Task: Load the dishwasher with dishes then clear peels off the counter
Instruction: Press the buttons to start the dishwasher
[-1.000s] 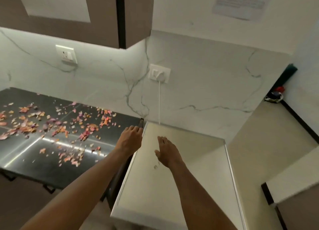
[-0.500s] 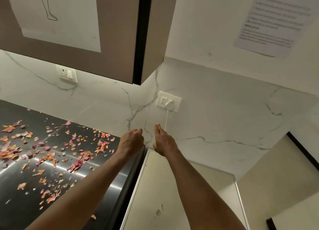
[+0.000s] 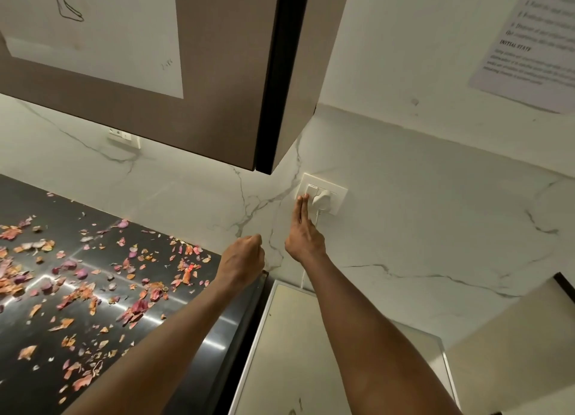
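Observation:
Pink and orange peels (image 3: 84, 277) lie scattered over the dark counter (image 3: 37, 380) on the left. A white appliance top (image 3: 292, 358), likely the dishwasher, sits to the right of the counter; its cord runs up to a plug (image 3: 320, 200) in a white wall socket plate (image 3: 323, 193). My right hand (image 3: 303, 237) reaches up with straight fingers, the fingertips touching the switch on that plate. My left hand (image 3: 244, 257) hovers over the counter's right end with curled fingers and holds nothing. No dishes are in view.
A brown wall cabinet (image 3: 199, 81) hangs low above the counter, its corner close over the socket. A second switch plate (image 3: 123, 137) sits under it on the marble wall. A printed sheet (image 3: 529, 41) is stuck on the upper right wall.
The view tilted upward. My right hand rose from above the appliance top to the wall socket and now touches its switch. My left hand lifted slightly and stays curled.

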`<state>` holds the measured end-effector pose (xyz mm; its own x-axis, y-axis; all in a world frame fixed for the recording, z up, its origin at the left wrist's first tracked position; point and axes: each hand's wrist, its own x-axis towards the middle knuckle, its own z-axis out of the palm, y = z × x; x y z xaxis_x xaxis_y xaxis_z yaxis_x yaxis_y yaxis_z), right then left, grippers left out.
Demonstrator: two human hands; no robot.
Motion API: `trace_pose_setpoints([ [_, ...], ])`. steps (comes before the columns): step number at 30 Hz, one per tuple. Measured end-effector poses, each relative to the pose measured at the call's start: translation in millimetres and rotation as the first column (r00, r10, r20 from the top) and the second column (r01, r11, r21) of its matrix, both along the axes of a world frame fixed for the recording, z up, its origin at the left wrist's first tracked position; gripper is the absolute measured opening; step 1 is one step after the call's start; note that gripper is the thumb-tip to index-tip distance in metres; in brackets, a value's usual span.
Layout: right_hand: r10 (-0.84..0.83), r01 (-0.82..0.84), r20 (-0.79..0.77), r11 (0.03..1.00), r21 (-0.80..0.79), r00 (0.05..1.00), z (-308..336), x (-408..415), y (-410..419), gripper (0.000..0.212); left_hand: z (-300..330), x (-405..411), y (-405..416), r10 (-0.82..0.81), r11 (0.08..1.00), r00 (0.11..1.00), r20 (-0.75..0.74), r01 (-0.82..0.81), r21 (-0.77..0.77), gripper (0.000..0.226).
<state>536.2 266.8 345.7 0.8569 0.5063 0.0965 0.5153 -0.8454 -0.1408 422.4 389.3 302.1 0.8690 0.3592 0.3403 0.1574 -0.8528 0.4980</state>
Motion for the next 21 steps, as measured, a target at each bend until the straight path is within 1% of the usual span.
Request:
trace_pose_setpoints([
  [7, -0.045, 0.044, -0.127, 0.999, -0.014, 0.991, 7.9, 10.6, 5.1, 0.109, -1.9, -2.0, 5.8, -0.006, 1.000, 1.000, -0.014, 0.006, 0.027, 0.016],
  [11, -0.006, 0.008, -0.212, 1.000, 0.008, 0.977, 23.5, 4.7, 1.4, 0.108, -5.0, -12.2, -2.6, 0.005, 1.000, 0.999, -0.031, -0.004, 0.027, 0.016],
  [13, -0.003, 0.007, -0.213, 1.000, 0.018, 0.977, 30.8, -5.8, -3.8, 0.096, -4.9, -17.8, -9.0, -0.007, 1.000, 0.999, -0.045, 0.008, 0.025, 0.016],
  [16, 0.048, -0.061, -0.172, 0.996, -0.069, 0.984, 30.1, -30.7, -21.9, 0.075, 0.9, -27.4, -21.1, -0.024, 0.999, 0.997, -0.070, 0.026, 0.027, 0.014],
  [19, 0.073, -0.096, -0.179, 0.988, -0.121, 0.981, 12.1, -58.5, -47.3, 0.055, 7.4, -43.0, -36.1, -0.041, 0.998, 0.994, -0.105, 0.045, 0.036, 0.013],
  [21, 0.065, -0.092, -0.191, 0.986, -0.136, 0.979, -1.7, -75.8, -64.7, 0.048, 10.5, -55.9, -47.2, -0.050, 0.997, 0.989, -0.137, 0.058, 0.058, 0.011],
])
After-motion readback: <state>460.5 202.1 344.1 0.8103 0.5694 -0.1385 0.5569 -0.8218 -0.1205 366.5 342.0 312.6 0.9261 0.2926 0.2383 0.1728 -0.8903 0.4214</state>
